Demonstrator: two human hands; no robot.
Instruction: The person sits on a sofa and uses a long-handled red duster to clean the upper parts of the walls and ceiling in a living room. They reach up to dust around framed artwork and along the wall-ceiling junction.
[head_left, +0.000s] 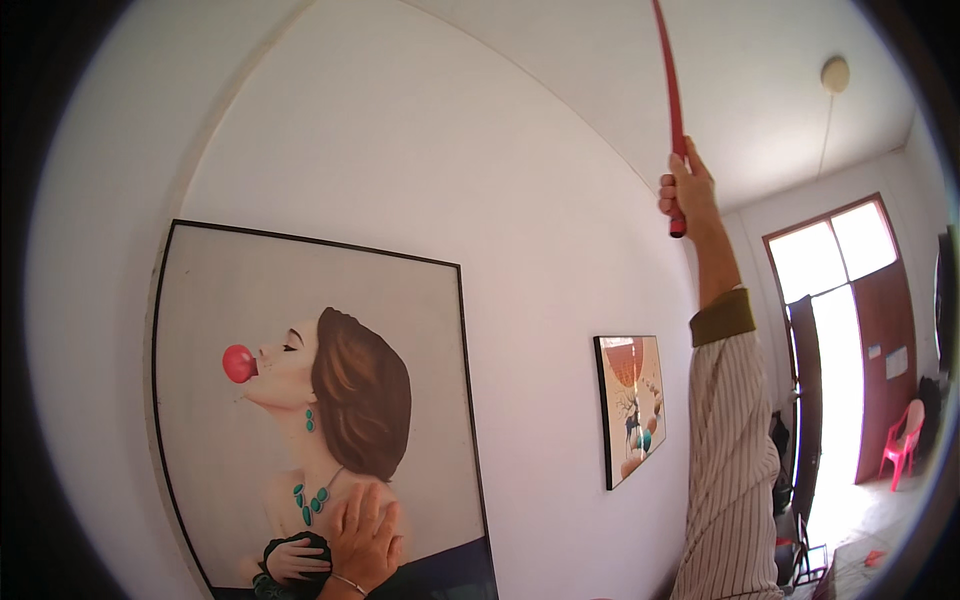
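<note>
My right hand (688, 184), raised high at the end of a striped sleeve with an olive cuff, grips the lower end of a long red pole (672, 90). The pole's far end runs out of the top of the view. My left hand (366, 536), with a thin bracelet at the wrist, lies flat with fingers spread over the lower part of a large black-framed picture (202, 315) on the white wall. That picture shows a figure in profile with a red bubble and a green necklace.
Farther along the wall hangs a smaller framed picture (634, 409). At the right are an open doorway (836, 390), a brown door panel (885, 322) and a pink plastic chair (902, 444). A round ceiling fixture (835, 75) with a cord is at the upper right.
</note>
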